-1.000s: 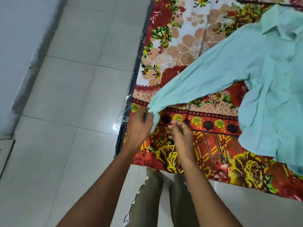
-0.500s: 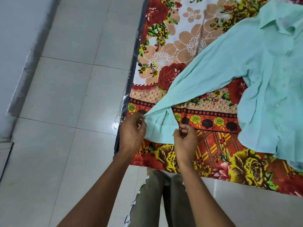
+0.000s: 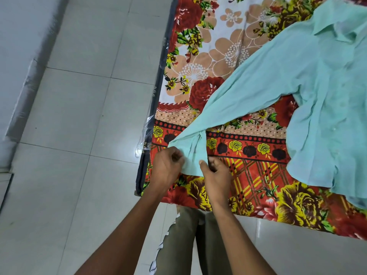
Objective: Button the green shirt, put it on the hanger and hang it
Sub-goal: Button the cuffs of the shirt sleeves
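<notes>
Both hands (image 3: pixel 190 169) pinch green shirt (image 3: pixel 309 80) cuff.

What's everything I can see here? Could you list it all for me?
green shirt: one, pale green, spread on the bedsheet, sleeve stretched toward the near corner
cuff: one, pale green, at the sleeve's end
bedsheet: one, red, yellow and cream floral, covering the mattress
mattress: one, dark edge in clear plastic wrap, on the floor
floor: pale grey tiles, left and below
trousers: olive, bottom centre
left hand: pinches the cuff's left edge
right hand: pinches the cuff's right edge
</notes>
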